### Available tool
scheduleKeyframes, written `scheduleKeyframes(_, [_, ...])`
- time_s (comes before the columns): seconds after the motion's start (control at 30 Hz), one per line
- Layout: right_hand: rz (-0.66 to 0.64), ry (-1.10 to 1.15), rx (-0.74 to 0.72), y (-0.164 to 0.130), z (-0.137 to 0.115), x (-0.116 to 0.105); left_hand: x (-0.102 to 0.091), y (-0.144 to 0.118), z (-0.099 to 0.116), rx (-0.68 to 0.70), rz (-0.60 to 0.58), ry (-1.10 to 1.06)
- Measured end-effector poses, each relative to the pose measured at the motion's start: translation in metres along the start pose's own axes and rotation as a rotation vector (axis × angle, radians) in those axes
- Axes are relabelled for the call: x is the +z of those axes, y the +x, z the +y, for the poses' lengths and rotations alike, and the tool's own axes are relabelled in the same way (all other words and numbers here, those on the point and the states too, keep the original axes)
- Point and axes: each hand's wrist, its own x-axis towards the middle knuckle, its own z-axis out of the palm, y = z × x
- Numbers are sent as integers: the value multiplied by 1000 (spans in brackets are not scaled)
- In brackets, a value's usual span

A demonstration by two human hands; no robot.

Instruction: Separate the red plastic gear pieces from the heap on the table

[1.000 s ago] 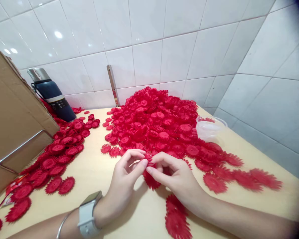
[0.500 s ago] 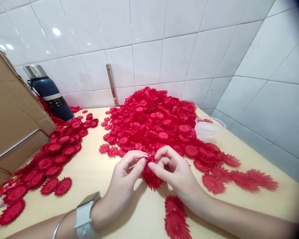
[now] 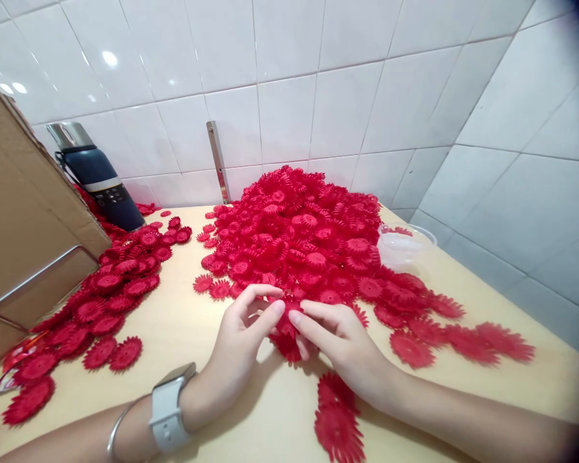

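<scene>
Between my two hands is a red fabric flower piece [image 3: 288, 325] with a fringed edge, its lower part hanging below my fingertips. My left hand [image 3: 251, 328] pinches it from the left between thumb and fingers. From the right, my right hand [image 3: 335, 331] grips it too, thumb in front and some fingertips curled behind. Just beyond my hands rises a large heap of similar red flower pieces [image 3: 294, 231]. Below my right wrist lie a few more red flower pieces [image 3: 338, 424], overlapping on the table.
A long pile of red pieces [image 3: 109, 283] runs along the left, beside a cardboard box [image 3: 29, 212] with a metal wire handle [image 3: 33, 280]. A dark blue flask [image 3: 99, 177] leans behind it. A clear plastic container [image 3: 405, 247] stands right of the heap, near the tiled wall [image 3: 289, 116].
My right index finger has straightened and lowered onto the flower piece, and other right fingertips now show beneath. Both hands still hold it. The view has shifted slightly.
</scene>
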Motion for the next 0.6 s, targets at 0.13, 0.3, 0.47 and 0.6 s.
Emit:
scheduleKeyframes(0.13, [109, 9, 17, 1, -2, -1, -1, -1, -2, 37, 49, 51])
scheduleKeyframes(0.3, [129, 38, 12, 3, -3, -3, 0, 0, 0, 69, -34, 109])
scheduleKeyframes(0.47, [108, 97, 55, 3, -3, -3, 0, -1, 1, 68, -28, 126])
scheduleKeyframes(0.6, [46, 152, 75, 3, 0, -3, -1, -2, 1, 71, -52, 122])
